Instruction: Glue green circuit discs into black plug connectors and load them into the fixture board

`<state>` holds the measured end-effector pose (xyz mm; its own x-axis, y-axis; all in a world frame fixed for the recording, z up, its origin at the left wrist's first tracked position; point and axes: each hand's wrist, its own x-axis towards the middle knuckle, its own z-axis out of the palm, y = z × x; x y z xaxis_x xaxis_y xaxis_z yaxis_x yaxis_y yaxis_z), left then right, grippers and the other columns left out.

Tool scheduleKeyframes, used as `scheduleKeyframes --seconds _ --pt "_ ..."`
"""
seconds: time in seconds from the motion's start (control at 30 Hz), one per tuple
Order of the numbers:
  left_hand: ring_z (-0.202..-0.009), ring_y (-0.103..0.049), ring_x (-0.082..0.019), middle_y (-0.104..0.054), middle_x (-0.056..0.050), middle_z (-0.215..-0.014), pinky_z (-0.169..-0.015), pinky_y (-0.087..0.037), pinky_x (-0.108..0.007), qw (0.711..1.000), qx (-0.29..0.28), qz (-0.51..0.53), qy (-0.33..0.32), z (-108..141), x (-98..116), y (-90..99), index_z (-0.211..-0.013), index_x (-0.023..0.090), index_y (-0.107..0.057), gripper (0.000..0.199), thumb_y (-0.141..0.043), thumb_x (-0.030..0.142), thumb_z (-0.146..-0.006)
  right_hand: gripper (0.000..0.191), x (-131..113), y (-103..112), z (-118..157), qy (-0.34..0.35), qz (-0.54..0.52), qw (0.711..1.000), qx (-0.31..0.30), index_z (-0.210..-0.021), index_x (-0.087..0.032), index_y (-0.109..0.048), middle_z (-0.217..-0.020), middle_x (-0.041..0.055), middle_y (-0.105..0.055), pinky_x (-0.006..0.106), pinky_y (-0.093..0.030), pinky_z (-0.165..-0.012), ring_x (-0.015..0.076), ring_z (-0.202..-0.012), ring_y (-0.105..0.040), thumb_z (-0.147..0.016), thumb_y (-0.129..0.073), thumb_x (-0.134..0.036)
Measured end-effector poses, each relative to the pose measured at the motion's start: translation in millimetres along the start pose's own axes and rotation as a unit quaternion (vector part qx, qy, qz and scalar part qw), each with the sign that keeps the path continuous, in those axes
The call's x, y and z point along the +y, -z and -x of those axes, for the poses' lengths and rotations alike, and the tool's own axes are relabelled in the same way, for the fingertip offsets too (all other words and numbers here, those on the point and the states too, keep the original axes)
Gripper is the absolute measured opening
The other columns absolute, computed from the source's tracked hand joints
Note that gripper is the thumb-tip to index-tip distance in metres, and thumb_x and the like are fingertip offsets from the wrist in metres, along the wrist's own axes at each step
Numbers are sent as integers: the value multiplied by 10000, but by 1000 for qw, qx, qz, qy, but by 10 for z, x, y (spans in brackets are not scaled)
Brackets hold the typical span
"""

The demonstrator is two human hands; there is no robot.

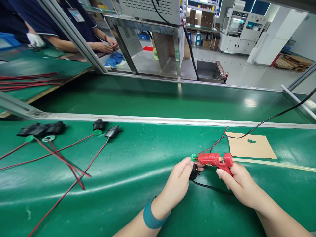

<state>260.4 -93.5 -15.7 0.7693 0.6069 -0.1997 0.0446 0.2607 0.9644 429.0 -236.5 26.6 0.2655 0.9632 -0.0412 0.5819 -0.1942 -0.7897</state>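
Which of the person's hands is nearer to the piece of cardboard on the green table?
Right. The right hand, holding the red glue gun, is below the cardboard in the view; the left hand is farther off, below and to its left.

white machine (244,42) left of pillar (277,41), wooden pallets (293,62) right.

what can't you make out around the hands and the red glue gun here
All in the head view:
- Black part: partly covered by the left hand.
- Nozzle tip of the red glue gun: too small to tell whether it touches the green piece.
- Gun's handle: partly hidden by the right hand.
- Pale stick: far end cut off by the right edge.
- Badge: print too small.
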Motion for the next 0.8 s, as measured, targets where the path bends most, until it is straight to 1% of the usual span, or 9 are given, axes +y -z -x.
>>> scheduleKeyframes --seconds 0.17,0.23,0.27,0.33,0.43,0.53,0.6,0.67,0.8 --pt "-950 -700 -248 -776 -120 -1015 -935 -500 -378 1000 -1 -19 -5 -5 -16 -5 -1020 137 -695 373 -434 402 -986 366 -18 20 -8 -2 2 1000 -4 -793 -243 -525 -638 -21 -488 275 -448 -585 158 -557 -469 -1052 -419 -480" --pt "-948 -702 -246 -775 -117 -1013 -929 -504 -374 1000 1 -26 -7 -3 -10 -14 -1009 141 -692 367 -433 401 -983 367 -32 27 -11 2 10 1000 -2 -817 -240 -549 -646 -20 -476 282 -453 -624 162 -577 -456 -1057 -408 -479" --pt "-949 -702 -245 -774 -117 -1010 -925 -507 -372 1000 2 -30 -7 -1 -4 -18 -1000 143 -692 365 -431 397 -983 359 -40 31 -10 5 14 1000 -1 -856 -237 -575 -657 -17 -477 287 -458 -648 166 -594 -460 -1059 -403 -478" --pt "-947 -702 -244 -774 -115 -999 -920 -510 -369 999 6 -42 -8 4 6 -25 -983 145 -694 362 -424 387 -983 337 -60 40 -7 10 22 1000 -1 -999 -232 -627 -694 -8 -500 299 -471 -706 177 -640 -489 -1063 -397 -470" --pt "-939 -697 -242 -772 -112 -998 -915 -514 -368 998 10 -63 -18 15 10 -33 -974 152 -697 358 -421 380 -982 336 -94 58 3 12 19 1000 -14 -1229 -242 -620 -822 21 -597 310 -483 -805 194 -768 -567 -1067 -403 -441" --pt "-938 -692 -244 -771 -108 -1005 -902 -519 -368 996 12 -76 -34 25 -3 -40 -981 160 -699 363 -416 388 -987 345 -120 73 15 15 4 999 -28 -1318 -258 -598 -1032 53 -670 311 -477 -891 201 -926 -613 -1071 -408 -405" --pt "-939 -691 -246 -771 -106 -1004 -894 -520 -369 996 10 -76 -40 28 -13 -44 -991 165 -700 370 -409 392 -992 346 -125 78 22 18 2 999 -32 -1335 -263 -595 -1099 60 -678 306 -474 -918 200 -982 -619 -1072 -412 -392" --pt "-933 -692 -248 -772 -104 -1001 -892 -520 -373 996 11 -74 -38 28 -20 -46 -996 167 -701 370 -407 393 -993 346 -123 77 29 19 7 999 -28 -1341 -266 -595 -1066 53 -682 299 -477 -919 197 -976 -622 -1072 -416 -388" --pt "-922 -690 -252 -774 -104 -1001 -887 -517 -376 997 15 -74 -34 26 -20 -44 -990 168 -706 370 -422 406 -990 351 -119 66 27 21 20 999 -22 -1352 -268 -591 -920 29 -663 285 -490 -878 187 -872 -618 -1073 -416 -389"
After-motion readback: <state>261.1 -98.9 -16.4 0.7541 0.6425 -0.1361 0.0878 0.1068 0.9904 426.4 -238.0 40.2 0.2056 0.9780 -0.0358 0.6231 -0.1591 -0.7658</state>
